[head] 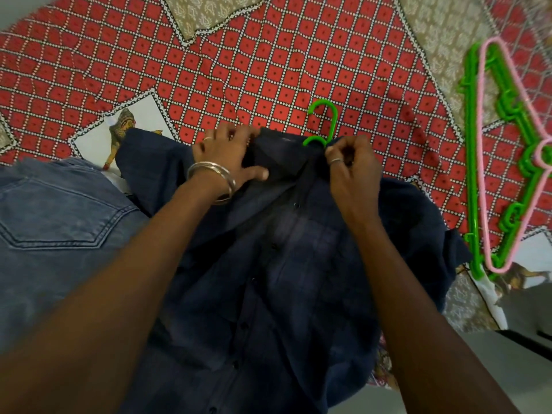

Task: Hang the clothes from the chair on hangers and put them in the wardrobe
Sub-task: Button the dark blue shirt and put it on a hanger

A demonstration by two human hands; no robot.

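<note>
- a dark navy shirt [286,264] lies spread over the red patterned bedsheet [149,55] in the middle of the frame, its collar toward the top; a green hanger [324,124] sits inside it, only the hook showing just above the collar
- the left hand [230,153] rests on the collar left of the hook, fingers spread and fairly straight, pressing the cloth flat; bangles [213,180] ring the wrist
- the right hand [352,168] is just below and right of the hook, fingertips drawn together, pinching the collar edge
- the hanger's shoulders are hidden under the shirt; the shirt's lower hem is cut off at the bottom edge
- blue jeans [59,222] lie at the left; spare green hangers [478,162] and a pink hanger [490,144] lie at the right, somewhat blurred
</note>
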